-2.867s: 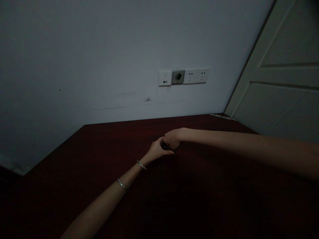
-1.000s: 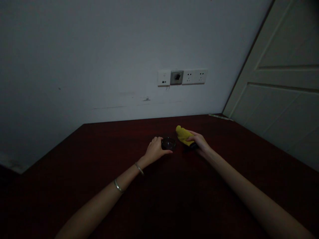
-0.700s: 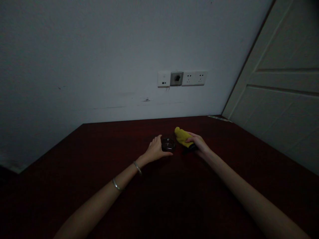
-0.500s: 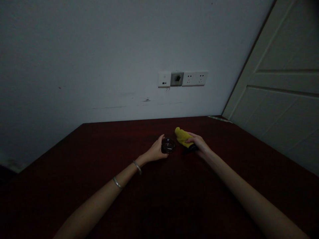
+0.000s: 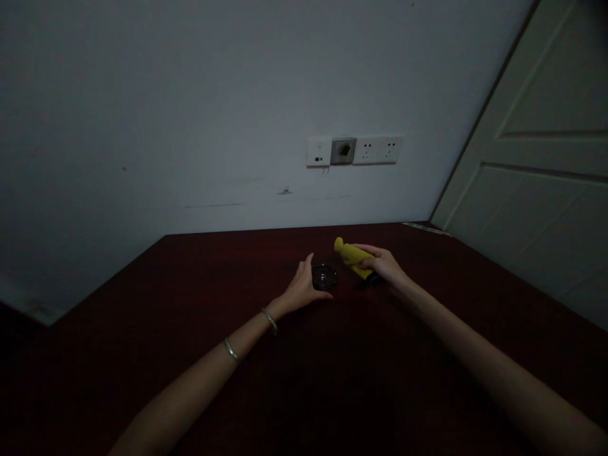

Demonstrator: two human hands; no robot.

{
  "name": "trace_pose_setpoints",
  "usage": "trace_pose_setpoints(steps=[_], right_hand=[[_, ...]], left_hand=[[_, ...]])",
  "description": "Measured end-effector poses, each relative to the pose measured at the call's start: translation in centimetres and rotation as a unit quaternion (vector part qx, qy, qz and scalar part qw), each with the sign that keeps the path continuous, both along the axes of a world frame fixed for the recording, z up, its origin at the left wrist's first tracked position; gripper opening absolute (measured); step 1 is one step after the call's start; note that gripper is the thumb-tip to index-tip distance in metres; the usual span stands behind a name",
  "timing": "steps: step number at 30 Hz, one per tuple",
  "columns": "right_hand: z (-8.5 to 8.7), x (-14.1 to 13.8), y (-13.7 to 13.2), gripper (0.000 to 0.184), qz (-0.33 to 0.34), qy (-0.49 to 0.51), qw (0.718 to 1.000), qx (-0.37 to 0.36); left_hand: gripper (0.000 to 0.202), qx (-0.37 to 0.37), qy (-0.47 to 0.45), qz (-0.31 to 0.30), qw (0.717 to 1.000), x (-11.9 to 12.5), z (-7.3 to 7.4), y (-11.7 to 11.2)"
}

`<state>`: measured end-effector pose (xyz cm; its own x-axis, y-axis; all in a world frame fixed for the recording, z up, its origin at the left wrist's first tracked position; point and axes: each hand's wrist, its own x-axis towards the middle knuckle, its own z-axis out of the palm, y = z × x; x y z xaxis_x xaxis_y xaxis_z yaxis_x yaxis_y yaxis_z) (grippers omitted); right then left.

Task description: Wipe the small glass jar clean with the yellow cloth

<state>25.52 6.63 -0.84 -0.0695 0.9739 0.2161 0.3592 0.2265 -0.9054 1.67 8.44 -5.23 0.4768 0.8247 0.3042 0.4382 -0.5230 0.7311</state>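
Note:
A small round clear glass dish (image 5: 325, 277) rests on the dark red tabletop near the middle. Around its left side is my left hand (image 5: 302, 288), thumb and fingers spread apart; the palm side is close to the dish, and the light is too dim to tell if it touches. My right hand (image 5: 381, 265) is closed round a yellow thing (image 5: 352, 254) with a rounded knob at its tip and a dark lower end. It is tilted, knob toward the upper left, just right of the dish. Its exact kind I cannot make out.
The dark red table (image 5: 228, 272) meets a pale wall (image 5: 213, 126) at the back. Switches and sockets (image 5: 375, 151) are set in that wall. On the right stands a panelled door (image 5: 536, 196), with a thin pale strip (image 5: 426, 228) lying at the table's back right corner.
My left hand's thumb and fingers have spread wider around the glass dish. My right hand still holds the yellow thing, now tilted a little differently. The whole view has shifted slightly.

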Motion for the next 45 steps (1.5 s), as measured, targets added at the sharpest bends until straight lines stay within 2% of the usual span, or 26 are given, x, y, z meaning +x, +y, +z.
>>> trace_pose_setpoints(steps=[3, 6, 7, 8, 11, 12, 14, 22, 29, 32, 36, 39, 45], right_hand=[[1.7, -0.6, -0.2, 0.062, 0.078, -0.08, 0.992, 0.054], [3.6, -1.4, -0.3, 0.061, 0.183, -0.161, 0.964, 0.103], [4.1, -1.7, -0.2, 0.061, 0.227, -0.207, 0.943, 0.129], [4.6, -2.1, -0.1, 0.059, 0.272, -0.265, 0.909, 0.169], [5.3, -3.1, 0.5, 0.052, 0.377, -0.4, 0.785, 0.285], [5.3, -3.5, 0.8, 0.051, 0.397, -0.417, 0.759, 0.305], [5.3, -4.1, 1.3, 0.051, 0.43, -0.432, 0.725, 0.32], [6.1, -5.2, 3.3, 0.049, 0.49, -0.476, 0.639, 0.354], [6.3, -5.9, 5.0, 0.034, 0.524, -0.507, 0.553, 0.403], [5.8, -6.0, 5.6, 0.032, 0.525, -0.513, 0.535, 0.418], [5.2, -6.0, 6.2, 0.035, 0.52, -0.52, 0.529, 0.424], [4.9, -5.8, 6.4, 0.039, 0.507, -0.531, 0.536, 0.416], [4.5, -5.3, 6.3, 0.044, 0.466, -0.56, 0.57, 0.379]], left_hand=[[0.131, -0.001, 0.005, 0.008, 1.0, 0.0, 0.1, 0.0], [0.132, -0.019, 0.016, 0.008, 1.0, 0.0, 0.5, -0.1], [0.131, -0.029, 0.022, 0.008, 0.999, 0.0, 0.6, -0.1], [0.13, -0.037, 0.027, 0.012, 0.999, 0.0, 0.7, -0.2], [0.127, -0.054, 0.027, 0.018, 0.998, -0.1, 0.9, -0.3], [0.127, -0.056, 0.023, 0.018, 0.998, -0.2, 0.9, -0.3], [0.128, -0.061, 0.019, 0.019, 0.998, -0.3, 0.8, -0.2], [0.127, -0.073, 0.019, 0.049, 0.996, -0.6, 0.7, 0.0], [0.116, -0.055, -0.001, 0.045, 0.997, -0.8, 0.8, 0.1], [0.109, -0.042, 0.004, 0.04, 0.998, -0.8, 0.6, 0.2], [0.104, -0.047, 0.011, 0.057, 0.997, -0.9, 0.8, 0.1], [0.099, -0.053, 0.015, 0.057, 0.997, -0.9, 1.1, 0.0], [0.101, -0.061, 0.022, 0.059, 0.996, -1.0, 1.4, -0.1]])
